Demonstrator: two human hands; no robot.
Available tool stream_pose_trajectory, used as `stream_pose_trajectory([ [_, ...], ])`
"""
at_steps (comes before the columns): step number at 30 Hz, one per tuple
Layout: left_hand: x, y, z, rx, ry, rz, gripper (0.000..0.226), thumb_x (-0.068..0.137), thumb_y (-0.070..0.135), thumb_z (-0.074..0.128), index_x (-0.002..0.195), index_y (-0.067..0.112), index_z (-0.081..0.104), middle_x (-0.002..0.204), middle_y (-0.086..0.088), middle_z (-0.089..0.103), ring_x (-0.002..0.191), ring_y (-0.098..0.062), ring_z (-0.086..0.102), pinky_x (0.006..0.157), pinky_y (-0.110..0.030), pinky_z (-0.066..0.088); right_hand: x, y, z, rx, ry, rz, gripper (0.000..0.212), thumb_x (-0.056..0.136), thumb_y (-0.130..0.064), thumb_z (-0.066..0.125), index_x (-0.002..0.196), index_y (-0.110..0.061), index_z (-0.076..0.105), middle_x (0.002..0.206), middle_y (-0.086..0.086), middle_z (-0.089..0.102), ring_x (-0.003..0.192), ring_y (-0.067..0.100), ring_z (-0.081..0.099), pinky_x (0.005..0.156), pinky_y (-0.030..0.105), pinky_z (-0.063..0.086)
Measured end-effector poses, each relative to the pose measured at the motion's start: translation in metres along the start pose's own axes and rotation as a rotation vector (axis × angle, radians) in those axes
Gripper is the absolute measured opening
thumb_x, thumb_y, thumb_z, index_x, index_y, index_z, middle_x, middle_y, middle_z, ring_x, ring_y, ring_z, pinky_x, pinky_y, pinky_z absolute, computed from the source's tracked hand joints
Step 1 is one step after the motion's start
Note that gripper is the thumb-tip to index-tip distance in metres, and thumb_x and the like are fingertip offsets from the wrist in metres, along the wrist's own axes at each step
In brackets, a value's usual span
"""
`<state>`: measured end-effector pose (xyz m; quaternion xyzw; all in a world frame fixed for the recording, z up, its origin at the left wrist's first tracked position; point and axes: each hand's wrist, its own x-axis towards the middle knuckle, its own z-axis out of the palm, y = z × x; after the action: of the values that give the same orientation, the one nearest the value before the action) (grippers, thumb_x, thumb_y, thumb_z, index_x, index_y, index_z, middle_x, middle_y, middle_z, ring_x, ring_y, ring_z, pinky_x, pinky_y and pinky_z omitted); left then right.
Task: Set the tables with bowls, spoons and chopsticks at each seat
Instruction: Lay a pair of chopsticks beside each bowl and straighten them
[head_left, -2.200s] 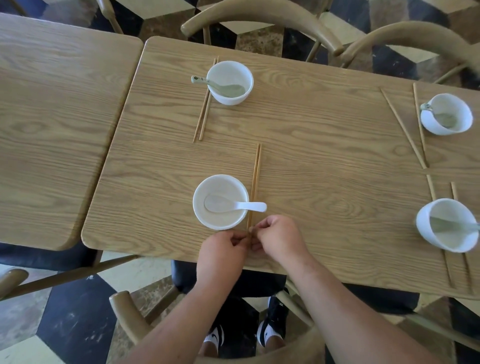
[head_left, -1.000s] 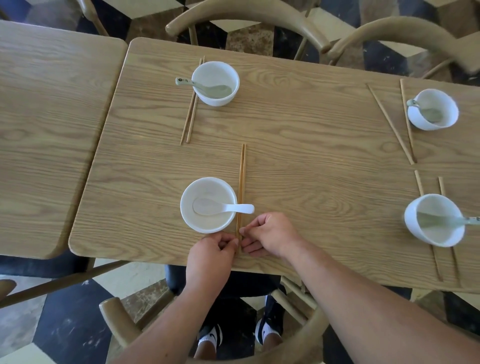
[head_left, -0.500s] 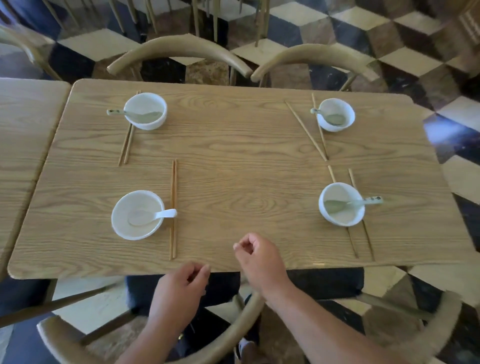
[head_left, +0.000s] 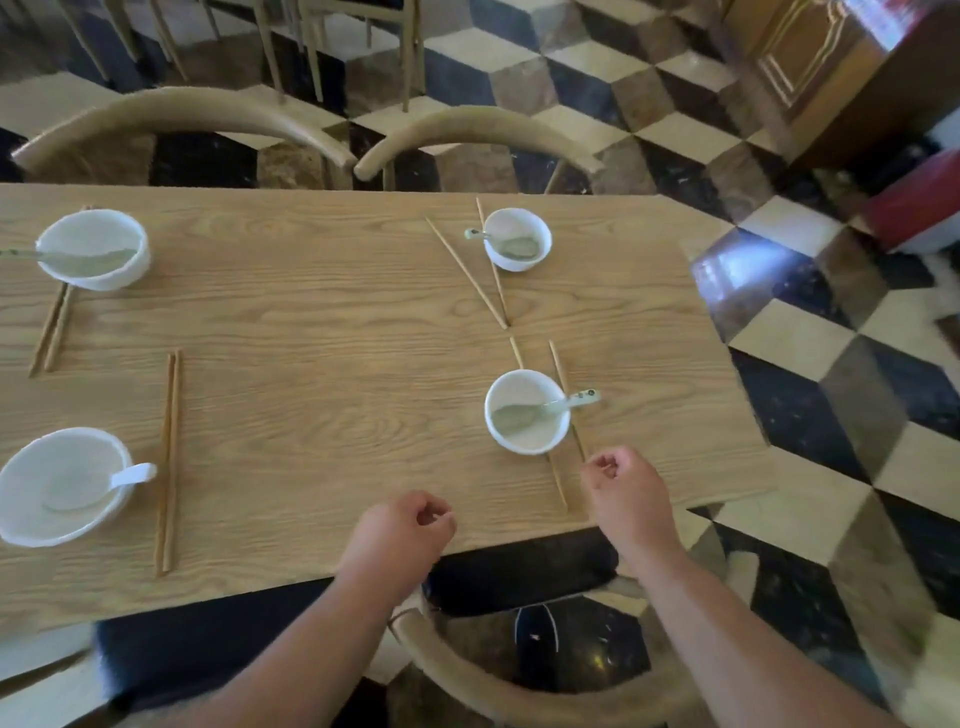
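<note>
**Q:** State of the hands?
**A:** The left hand (head_left: 400, 530) is over the near edge of the table (head_left: 337, 312), fingers curled in, empty. The right hand (head_left: 623, 493) is also curled and empty, just beside the near ends of the near-right chopsticks (head_left: 559, 486). Contact cannot be confirmed.

**Q:** Position of those chopsticks?
**A:** Flat on the table, splayed apart. One runs under the near-right bowl (head_left: 527, 413). The other passes its right rim, beneath the spoon handle (head_left: 576, 399).

**Q:** Handling?
**A:** Judged light, thin, stiff and smooth, so liable to roll. Pinch each stick at its near end. The bowl looks ceramic and breakable, and it probably rocks on the trapped stick. Steady or lift the bowl before drawing the stick out.

**Q:** Bowl contents?
**A:** One spoon each, nothing else visible.
- Near-right bowl: pale green spoon, handle over the right rim.
- Far-right bowl (head_left: 517, 239): spoon handle to the left, sticks (head_left: 467, 273) in a V beside it.
- Near-left bowl (head_left: 62, 486): white spoon, with a straight pair (head_left: 167, 462) to its right.
- Far-left bowl (head_left: 93, 249): spoon handle to the left, with a close pair (head_left: 52, 327) at its near side.
</note>
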<state>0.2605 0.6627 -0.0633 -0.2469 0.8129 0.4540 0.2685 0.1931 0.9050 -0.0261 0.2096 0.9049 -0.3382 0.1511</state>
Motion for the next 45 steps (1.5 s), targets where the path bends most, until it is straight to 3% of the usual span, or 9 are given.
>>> stream_pose_trajectory([
  [2, 0.007, 0.018, 0.032, 0.021, -0.003, -0.008, 0.015, 0.094, 0.048, 0.069, 0.102, 0.036, 0.076, 0.087, 0.013, 0.075, 0.081, -0.008, 0.071, 0.070, -0.030, 0.058, 0.022, 0.013, -0.005, -0.118, -0.061, -0.009, 0.007, 0.098, -0.026, 0.066, 0.103, -0.021, 0.066, 0.087, -0.008, 0.069, 0.071, 0.007, 0.062, 0.055, 0.027, 0.046],
  [8, 0.035, 0.082, 0.122, -0.020, 0.166, -0.091, 0.019, 0.090, 0.053, 0.074, 0.097, 0.035, 0.071, 0.084, 0.014, 0.075, 0.077, -0.005, 0.069, 0.071, -0.033, 0.059, 0.086, 0.036, -0.005, -0.290, -0.242, -0.098, 0.022, 0.089, -0.030, 0.072, 0.110, -0.025, 0.069, 0.102, -0.006, 0.074, 0.095, 0.020, 0.072, 0.085, 0.037, 0.059],
  [16, 0.041, 0.115, 0.159, 0.033, 0.314, -0.168, 0.011, 0.090, 0.033, 0.076, 0.100, 0.030, 0.077, 0.083, 0.016, 0.075, 0.088, -0.014, 0.072, 0.082, -0.035, 0.059, 0.133, 0.048, -0.013, -0.303, -0.375, -0.165, 0.009, 0.087, -0.024, 0.069, 0.094, -0.018, 0.072, 0.092, 0.002, 0.076, 0.093, 0.029, 0.073, 0.076, 0.031, 0.057],
  [22, 0.044, 0.111, 0.159, -0.042, 0.310, -0.190, 0.008, 0.091, 0.034, 0.076, 0.098, 0.032, 0.077, 0.081, 0.018, 0.075, 0.085, -0.008, 0.071, 0.080, -0.032, 0.059, 0.171, 0.061, -0.060, -0.403, -0.189, -0.244, 0.011, 0.092, -0.026, 0.070, 0.102, -0.025, 0.066, 0.096, -0.002, 0.071, 0.089, 0.027, 0.067, 0.074, 0.035, 0.054],
  [25, 0.045, 0.105, 0.160, -0.087, 0.315, -0.170, 0.007, 0.092, 0.034, 0.077, 0.098, 0.031, 0.078, 0.079, 0.018, 0.075, 0.082, -0.006, 0.070, 0.075, -0.030, 0.056, 0.198, 0.073, -0.087, -0.589, -0.138, -0.318, 0.012, 0.097, -0.027, 0.065, 0.109, -0.029, 0.063, 0.100, 0.000, 0.067, 0.085, 0.027, 0.063, 0.070, 0.036, 0.052],
  [29, 0.047, 0.098, 0.159, -0.093, 0.301, -0.127, 0.009, 0.094, 0.035, 0.076, 0.102, 0.033, 0.078, 0.082, 0.022, 0.072, 0.084, -0.006, 0.069, 0.074, -0.028, 0.051, 0.215, 0.087, -0.112, -0.787, -0.152, -0.445, 0.014, 0.102, -0.019, 0.057, 0.112, -0.026, 0.065, 0.114, 0.003, 0.060, 0.086, 0.025, 0.057, 0.073, 0.037, 0.050],
  [33, 0.047, 0.096, 0.158, -0.067, 0.293, -0.102, 0.010, 0.094, 0.036, 0.075, 0.103, 0.032, 0.080, 0.080, 0.022, 0.070, 0.082, -0.005, 0.067, 0.069, -0.025, 0.046, 0.210, 0.078, -0.104, -0.891, -0.187, -0.690, 0.015, 0.097, -0.012, 0.055, 0.103, -0.020, 0.065, 0.100, 0.002, 0.054, 0.084, 0.025, 0.053, 0.066, 0.037, 0.044],
  [39, 0.051, 0.097, 0.157, -0.032, 0.282, -0.119, 0.003, 0.091, 0.035, 0.078, 0.093, 0.035, 0.080, 0.078, 0.023, 0.072, 0.077, 0.005, 0.062, 0.063, -0.017, 0.043, 0.205, 0.038, -0.048, -0.804, -0.199, -0.957, 0.020, 0.090, -0.006, 0.057, 0.102, -0.017, 0.068, 0.101, 0.006, 0.055, 0.096, 0.032, 0.058, 0.066, 0.035, 0.034],
  [45, 0.054, 0.102, 0.162, -0.006, 0.299, -0.161, 0.006, 0.089, 0.039, 0.081, 0.092, 0.033, 0.082, 0.077, 0.020, 0.074, 0.079, -0.002, 0.067, 0.064, -0.024, 0.044, 0.212, 0.046, -0.041, -0.667, -0.171, -1.011, 0.021, 0.080, 0.002, 0.068, 0.093, -0.014, 0.071, 0.093, 0.006, 0.059, 0.088, 0.032, 0.060, 0.062, 0.038, 0.047],
])
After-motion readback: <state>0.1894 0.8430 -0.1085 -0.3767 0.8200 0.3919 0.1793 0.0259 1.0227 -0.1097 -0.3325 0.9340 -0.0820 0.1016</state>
